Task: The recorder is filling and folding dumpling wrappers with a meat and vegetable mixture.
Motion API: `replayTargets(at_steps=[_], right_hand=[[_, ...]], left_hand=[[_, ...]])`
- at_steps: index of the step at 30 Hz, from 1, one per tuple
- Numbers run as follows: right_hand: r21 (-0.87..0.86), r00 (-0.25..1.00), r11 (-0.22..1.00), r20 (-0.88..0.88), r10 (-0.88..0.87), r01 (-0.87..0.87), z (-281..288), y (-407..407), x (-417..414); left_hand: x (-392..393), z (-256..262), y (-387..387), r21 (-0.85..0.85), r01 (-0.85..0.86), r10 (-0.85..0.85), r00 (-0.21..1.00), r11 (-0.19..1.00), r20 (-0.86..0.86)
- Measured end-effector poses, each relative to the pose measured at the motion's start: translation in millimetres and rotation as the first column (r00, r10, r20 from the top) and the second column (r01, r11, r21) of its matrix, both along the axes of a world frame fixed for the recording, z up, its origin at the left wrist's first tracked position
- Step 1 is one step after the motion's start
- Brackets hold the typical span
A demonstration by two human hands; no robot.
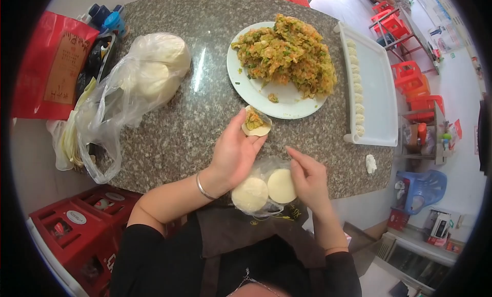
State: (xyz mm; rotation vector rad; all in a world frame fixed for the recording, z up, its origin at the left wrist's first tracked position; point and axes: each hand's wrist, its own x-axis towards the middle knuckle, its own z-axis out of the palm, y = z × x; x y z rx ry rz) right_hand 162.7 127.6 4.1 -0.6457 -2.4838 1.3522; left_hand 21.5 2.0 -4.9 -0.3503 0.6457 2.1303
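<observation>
On the fingers of my left hand (234, 151) rests a round dough wrapper (263, 131), held at its edge by the thumb. A small heap of vegetable filling (253, 119) lies on it. My right hand (310, 178) is to the right and lower, fingers curled and index finger pointing forward; whether it holds anything thin is unclear. Just beside it, two stacks of round wrappers, a left stack (250, 193) and a right stack (282, 185), sit on a clear plastic bag at the table's near edge. A white plate (284, 105) beyond my hands bears a large mound of chopped filling (288, 59).
A white tray (374, 93) at the right holds a row of pleated dumplings (357, 89). At the left lies a plastic bag of wrappers (153, 66), near a red bag (54, 66). Crumpled white tissue (371, 163) is near the right edge. Red crates (84, 220) stand below left.
</observation>
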Motion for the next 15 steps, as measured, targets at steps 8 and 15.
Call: replayTargets(at_steps=[8, 15], right_hand=[[-0.044, 0.999, 0.998, -0.022, 0.05, -0.051, 8, 15, -1], [0.1, 0.967, 0.962, 0.021, 0.255, -0.256, -3, 20, -35]], left_hand=[[-4, 9, -20, -0.049, -0.007, 0.007, 1.0, 0.999, -0.006], [-14, -4, -42, -0.002, 0.022, -0.022, 1.0, 1.0, -0.011]])
